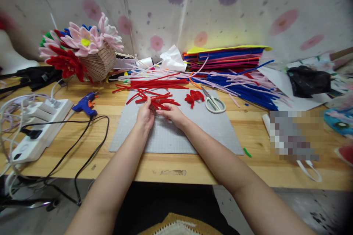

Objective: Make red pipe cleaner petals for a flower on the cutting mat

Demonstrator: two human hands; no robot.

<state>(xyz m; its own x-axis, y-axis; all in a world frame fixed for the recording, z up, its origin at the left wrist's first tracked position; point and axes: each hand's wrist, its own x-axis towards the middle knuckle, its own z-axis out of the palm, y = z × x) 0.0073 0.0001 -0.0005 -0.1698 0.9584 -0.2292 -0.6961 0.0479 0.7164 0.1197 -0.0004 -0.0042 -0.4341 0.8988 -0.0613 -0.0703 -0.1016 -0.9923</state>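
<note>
Over the upper part of a grey cutting mat (pixel 171 136), my left hand (pixel 146 114) is closed on a red pipe cleaner. My right hand (pixel 172 114), just beside it, pinches the same red piece. Loose red pipe cleaners (pixel 171 99) lie right behind my fingers, and a longer bunch of red stems (pixel 157 83) lies along the mat's back edge. Curled red pieces (pixel 194 97) rest to the right of my hands. Scissors with pale handles (pixel 215 104) lie beside them, blades pointing back left.
Left stand a basket of fuzzy flowers (pixel 96 60), a blue glue gun (pixel 86 104) and a white power strip (pixel 41 128) with trailing cables. Behind right are blue stems (pixel 250 91) and stacked coloured bundles (pixel 226 58). A black bag (pixel 309 80) lies far right.
</note>
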